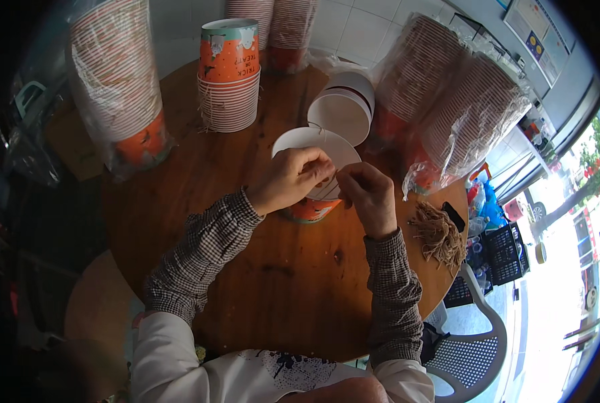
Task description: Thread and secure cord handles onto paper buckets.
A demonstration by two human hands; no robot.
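White shirt [236,376], left hand [290,177] and right hand [372,198] pinched, contents unclear, orange bucket [311,211] upright, mouth up, long axis vertical.

Desk [280,295]: brown wood, smooth, semi-gloss, grain and dark knots visible. Front bucket [292,140]: looks like coated paper, smooth white inside, orange-printed outside. Nested stack [229,101]: same paper look, ridged where the rims pile up. Bags [474,121] over the tall stacks: thin clear plastic, crinkled, glossy. Cord bundle [437,235]: brown, fibrous, rough, matt. Sleeves [202,238]: checked woven cloth, matt, wrinkled. Chair [471,352]: grey plastic, perforated. Crate [506,252]: black plastic lattice. Wall [360,30]: smooth pale tile.
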